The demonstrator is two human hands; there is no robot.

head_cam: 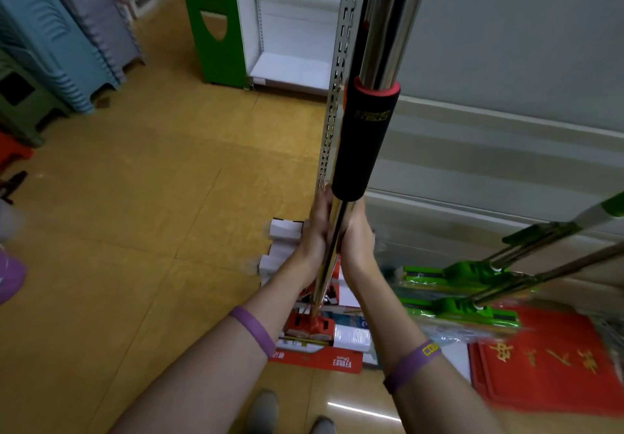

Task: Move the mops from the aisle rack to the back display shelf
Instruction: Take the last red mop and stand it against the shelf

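Mop (364, 150) held near upright in the middle of the head view, its chrome pole running from 12 o'clock down to a red head (312, 327) just above the floor (152, 197) at about 6 o'clock. A black foam sleeve (369, 119) with a red rim wraps the pole just above both grips. The left grip (315, 231) lies flat against the pole's 9 o'clock side, fingers straight and pointing up along it. The right grip (358, 234) is closed on the pole from the 3 o'clock side, its fingers curling out of sight behind the pole. Each forearm wears a purple wristband (253, 329).

A perforated metal upright (339, 95) rises just beside the pole, at its 9 o'clock. At 4 o'clock, green mops (472, 278) lie tilted, their heads in clear wrap, over a red mat (547, 369) with gold characters. White and red boxes (283, 231) are piled on the floor behind the grips. At 12 o'clock stands a green shelf end panel (216, 21); at 10 o'clock are stacked blue and grey plastic stools (50, 35). Two shoe tips (266, 410) show at 6 o'clock.
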